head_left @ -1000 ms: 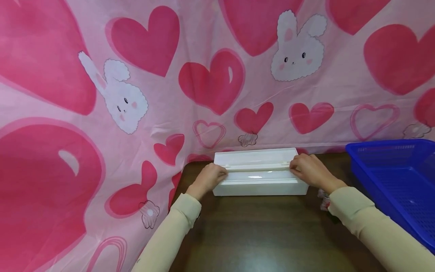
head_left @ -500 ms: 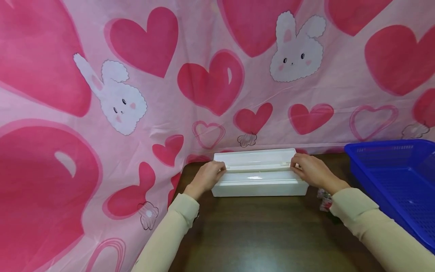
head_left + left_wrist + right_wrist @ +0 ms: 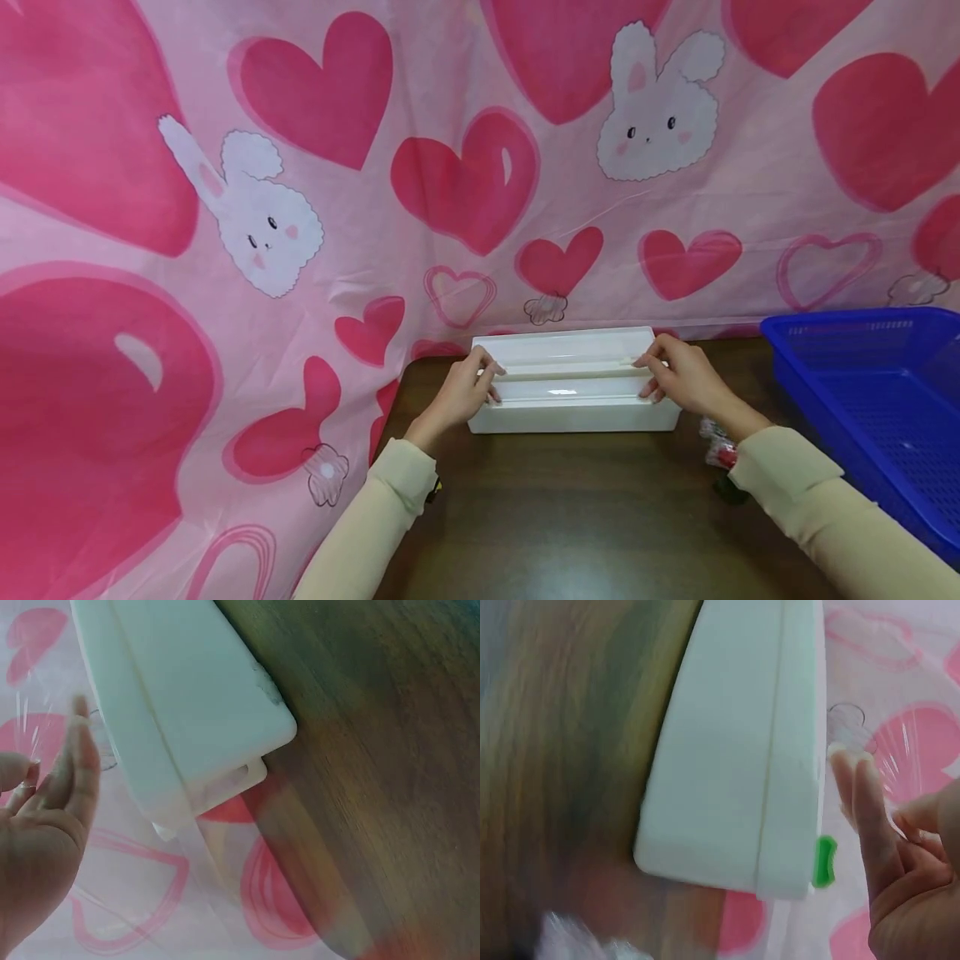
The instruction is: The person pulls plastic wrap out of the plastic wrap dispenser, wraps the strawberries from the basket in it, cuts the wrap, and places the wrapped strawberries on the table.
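Observation:
A long white cling film dispenser (image 3: 573,419) lies on the table near the backdrop, its hinged lid (image 3: 566,344) raised at the back. At its left end, my left hand (image 3: 459,393) pinches the clear cling film (image 3: 31,739) between thumb and forefinger, the other fingers spread toward the front edge. My right hand (image 3: 688,377) pinches the film at the right end in the same way. Creases in the film run toward both pinches in the wrist views. A green slider (image 3: 825,861) juts from the dispenser's end beside the right hand.
To the right stands a blue plastic basket (image 3: 862,317). Beside the right sleeve lies a small clear-wrapped item with red in it (image 3: 722,452), partly hidden. A pink cloth with hearts (image 3: 465,183) hangs behind the brown table (image 3: 570,517).
Both hands keep near the dispenser's ends. Their fingers, curled closer together before, have spread out, with some now reaching down to the front part of the dispenser.

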`<action>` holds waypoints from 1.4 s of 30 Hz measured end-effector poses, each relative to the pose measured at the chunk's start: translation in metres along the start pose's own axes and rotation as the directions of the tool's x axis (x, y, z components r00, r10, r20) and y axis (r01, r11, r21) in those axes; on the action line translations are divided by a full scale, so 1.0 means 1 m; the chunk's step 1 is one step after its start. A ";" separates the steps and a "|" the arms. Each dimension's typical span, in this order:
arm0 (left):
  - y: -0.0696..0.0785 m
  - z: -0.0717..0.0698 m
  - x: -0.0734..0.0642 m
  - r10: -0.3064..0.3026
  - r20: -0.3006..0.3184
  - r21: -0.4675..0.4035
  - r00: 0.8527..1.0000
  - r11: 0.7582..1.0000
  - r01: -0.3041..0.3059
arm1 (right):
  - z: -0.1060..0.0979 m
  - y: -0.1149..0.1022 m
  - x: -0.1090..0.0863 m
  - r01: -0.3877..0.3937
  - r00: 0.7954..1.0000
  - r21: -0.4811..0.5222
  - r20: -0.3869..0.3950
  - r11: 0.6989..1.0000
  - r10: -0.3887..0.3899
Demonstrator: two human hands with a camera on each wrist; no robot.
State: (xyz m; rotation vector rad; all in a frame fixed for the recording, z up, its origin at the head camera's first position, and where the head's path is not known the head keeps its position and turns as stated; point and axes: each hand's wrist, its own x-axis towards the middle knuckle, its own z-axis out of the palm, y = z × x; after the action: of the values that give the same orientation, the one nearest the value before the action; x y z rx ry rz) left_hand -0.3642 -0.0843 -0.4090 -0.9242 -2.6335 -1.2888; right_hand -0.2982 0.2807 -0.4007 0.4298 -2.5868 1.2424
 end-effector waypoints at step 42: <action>0.093 -0.076 -0.074 0.321 -0.234 0.196 0.918 0.940 -0.279 | -0.056 -0.111 -0.074 0.319 0.920 -0.323 -0.119 0.891 -0.372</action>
State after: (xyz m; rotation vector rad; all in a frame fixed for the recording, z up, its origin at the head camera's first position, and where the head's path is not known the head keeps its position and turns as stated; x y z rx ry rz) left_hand -0.2680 -0.1333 -0.3182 -1.0069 -2.2457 -1.0304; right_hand -0.1843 0.2704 -0.3114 0.6510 -2.3547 0.7208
